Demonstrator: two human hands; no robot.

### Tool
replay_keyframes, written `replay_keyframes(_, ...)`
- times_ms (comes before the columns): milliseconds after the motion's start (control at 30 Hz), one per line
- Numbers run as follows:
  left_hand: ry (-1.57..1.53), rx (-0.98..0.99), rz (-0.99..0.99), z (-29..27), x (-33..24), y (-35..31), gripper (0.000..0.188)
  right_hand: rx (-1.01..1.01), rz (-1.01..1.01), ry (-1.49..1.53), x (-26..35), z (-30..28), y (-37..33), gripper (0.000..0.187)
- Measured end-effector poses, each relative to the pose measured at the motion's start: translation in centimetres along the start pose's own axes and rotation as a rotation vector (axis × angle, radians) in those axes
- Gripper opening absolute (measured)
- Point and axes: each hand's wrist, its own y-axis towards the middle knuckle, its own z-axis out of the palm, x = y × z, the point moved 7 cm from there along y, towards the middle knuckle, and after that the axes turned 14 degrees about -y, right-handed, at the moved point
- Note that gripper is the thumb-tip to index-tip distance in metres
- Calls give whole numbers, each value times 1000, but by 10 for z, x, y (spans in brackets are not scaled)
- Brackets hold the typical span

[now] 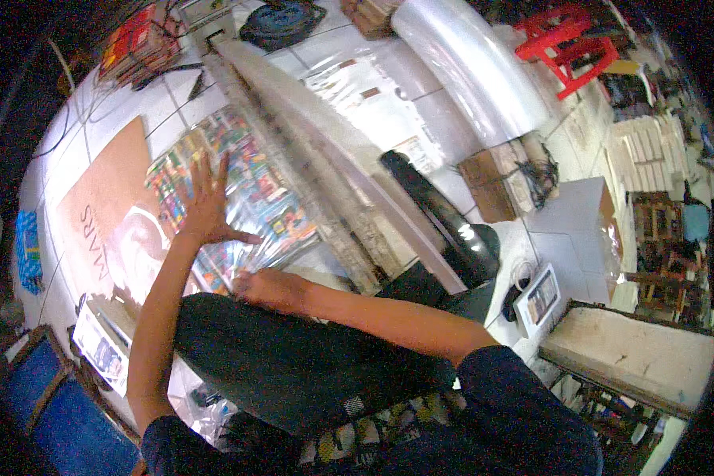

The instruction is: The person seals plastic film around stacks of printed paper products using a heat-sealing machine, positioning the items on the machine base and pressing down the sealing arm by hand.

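Note:
A flat, many-coloured printed bundle (274, 206) lies in front of me, covered with shiny transparent plastic film. On its left part my left hand (205, 208) rests with the fingers spread wide and the thumb pointing right. My right hand (268, 290) is closed in a fist at the bundle's near edge, beside loose film. What its fingers grip is hidden from view. Dark cloth (254, 349) covers my lap just below both hands.
Left of the bundle lies a brown printed cardboard sheet (75, 194). A long pale board (325, 159) and a black tube (436, 214) run along its right. Farther right are a large plastic film roll (476, 71), a cardboard box (488, 186) and a red stool (567, 47).

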Motion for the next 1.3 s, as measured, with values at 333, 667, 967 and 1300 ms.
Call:
replay_keyframes(333, 73, 68, -143, 4, 2, -5, 172, -588, 706, 54, -26, -347, -87, 40)
replay_keyframes(667, 160, 133, -233, 0, 1, -8, 173, 236, 119, -457, 52, -247, -94, 67)
replay_keyframes(967, 153, 134, -218, 4, 6, -10, 172, -105, 44, -383, 1, -171, -140, 44)
replay_keyframes(1300, 152, 160, -238, 6, 5, -10, 173, -139, 27, -359, 8, -182, -133, 40)
